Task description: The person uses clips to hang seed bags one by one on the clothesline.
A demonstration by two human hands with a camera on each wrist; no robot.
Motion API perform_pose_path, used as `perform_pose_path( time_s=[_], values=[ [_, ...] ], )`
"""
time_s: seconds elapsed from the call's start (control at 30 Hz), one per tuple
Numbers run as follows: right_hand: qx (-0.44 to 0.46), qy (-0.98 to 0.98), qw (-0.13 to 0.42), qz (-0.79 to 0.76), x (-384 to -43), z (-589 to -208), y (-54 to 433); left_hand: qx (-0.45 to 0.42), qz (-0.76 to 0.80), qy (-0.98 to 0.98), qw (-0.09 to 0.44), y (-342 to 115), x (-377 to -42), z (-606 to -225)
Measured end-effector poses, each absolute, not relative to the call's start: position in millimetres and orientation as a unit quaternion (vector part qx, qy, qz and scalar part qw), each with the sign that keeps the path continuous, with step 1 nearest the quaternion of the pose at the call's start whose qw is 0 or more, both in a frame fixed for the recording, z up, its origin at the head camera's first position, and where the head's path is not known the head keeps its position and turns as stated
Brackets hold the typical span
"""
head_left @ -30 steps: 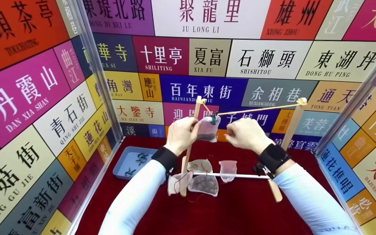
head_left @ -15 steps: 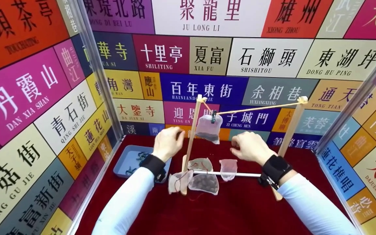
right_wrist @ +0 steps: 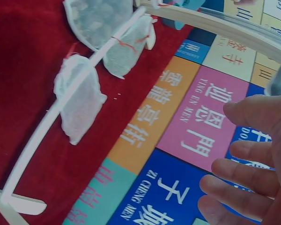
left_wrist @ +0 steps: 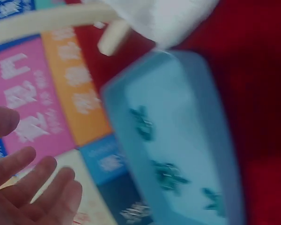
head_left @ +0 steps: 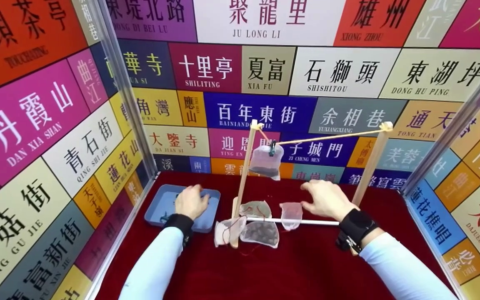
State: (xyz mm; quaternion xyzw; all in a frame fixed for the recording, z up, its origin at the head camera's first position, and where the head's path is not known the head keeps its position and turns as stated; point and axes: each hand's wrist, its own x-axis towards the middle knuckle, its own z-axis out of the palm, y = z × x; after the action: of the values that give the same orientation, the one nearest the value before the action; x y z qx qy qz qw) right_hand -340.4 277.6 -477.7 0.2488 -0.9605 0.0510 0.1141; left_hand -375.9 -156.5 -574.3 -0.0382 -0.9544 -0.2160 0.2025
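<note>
My left hand (head_left: 191, 203) hovers over the blue tray (head_left: 211, 210), fingers loosely spread and holding nothing. Several small green clips (left_wrist: 168, 177) lie in that tray in the left wrist view. A mesh pouch (head_left: 266, 162) with dark contents hangs from a yellow string (head_left: 327, 138), pinned by a green clip (head_left: 272, 148). To the right, my right hand (head_left: 327, 199) is in the air with relaxed fingers, near a pale pink pouch (head_left: 291, 217). The right wrist view shows its fingers (right_wrist: 234, 183) apart and bare.
A wooden post (head_left: 245, 175) and another post (head_left: 371, 166) carry the string, joined low down by a white rod (head_left: 315, 223). Around the left post's foot lie a pouch of dark lumps (head_left: 260, 234), a whitish pouch (head_left: 226, 233) and a greenish pouch (head_left: 256, 207) on red cloth (head_left: 290, 271).
My left hand has left the hanging pouch and moved left and down to the tray. My right hand has dropped lower and its fingers have loosened. The pouch stays on the string.
</note>
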Motion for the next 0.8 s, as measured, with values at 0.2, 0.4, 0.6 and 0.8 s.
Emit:
perform_pose_path(
  time_s=[0.2,0.4,0.6,0.8],
  values=[
    [0.240,-0.964,0.106,0.048,-336,-496,284,0.015,-0.208,-0.970,0.121,-175,-377,-600],
    [0.231,-0.970,0.068,0.044,-329,-510,286,0.074,-0.189,-0.979,0.031,-192,-373,-631],
    [0.216,-0.975,0.043,0.037,-322,-520,289,0.105,-0.180,-0.978,-0.028,-198,-357,-644],
    [0.218,-0.975,0.049,0.014,-318,-527,291,0.096,-0.165,-0.979,-0.077,-193,-354,-641]
  ],
)
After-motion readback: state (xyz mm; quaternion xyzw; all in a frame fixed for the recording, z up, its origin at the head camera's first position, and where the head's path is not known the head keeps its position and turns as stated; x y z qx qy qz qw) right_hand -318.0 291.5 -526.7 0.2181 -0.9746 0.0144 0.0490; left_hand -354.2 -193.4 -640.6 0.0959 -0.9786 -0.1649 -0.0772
